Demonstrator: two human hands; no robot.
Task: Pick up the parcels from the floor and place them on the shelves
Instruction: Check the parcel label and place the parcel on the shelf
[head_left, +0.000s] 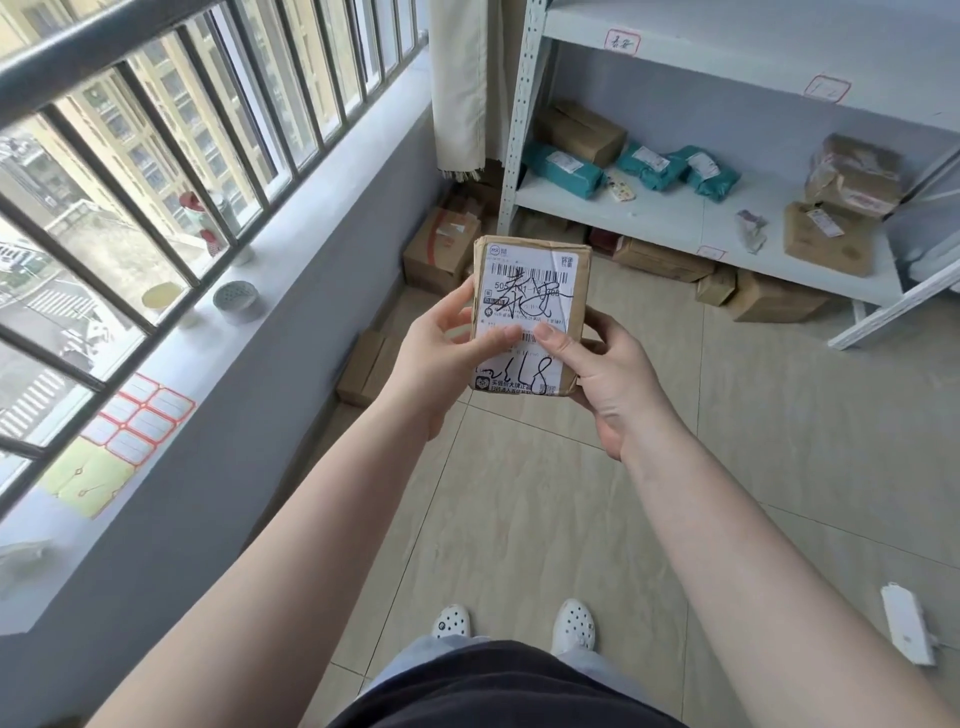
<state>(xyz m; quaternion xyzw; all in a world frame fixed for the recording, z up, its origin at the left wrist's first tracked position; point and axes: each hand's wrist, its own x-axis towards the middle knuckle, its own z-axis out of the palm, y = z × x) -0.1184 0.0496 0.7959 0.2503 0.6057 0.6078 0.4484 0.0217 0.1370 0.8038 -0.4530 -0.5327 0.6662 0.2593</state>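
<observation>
Tiled floor (545, 519), beige, fills the lower and middle view. Barred window (156, 156) runs along the left wall, with a grey sill (218, 364) below it. On the sill: a sheet of red-edged labels (140, 415), a small grey pot (236, 301) and a pale bowl (162, 297).

White metal shelf unit (675, 218) stands at upper right. Its lower board carries three teal bags (563, 169), brown boxes at the back (584, 130) and at the right (852, 176), and some small items too small to identify. More brown boxes sit on the floor under the shelf (662, 260) and beside its left post (441, 249). One flat box (369, 369) lies against the wall under the sill.

Parcel (530, 317): small, brown, held upright in mid-air at frame centre, above the floor and well apart from the shelf. White shipping label faces the camera, with barcode and black handwritten marks.

Left hand (441, 358) grips the parcel's left edge, thumb pressed on the label. Right hand (608, 379) cups the lower right corner, thumb on the label face. Both hands are closed on the parcel.

White shoes (571, 623) visible at bottom. A white flat object (904, 623) lies on the floor at lower right.
</observation>
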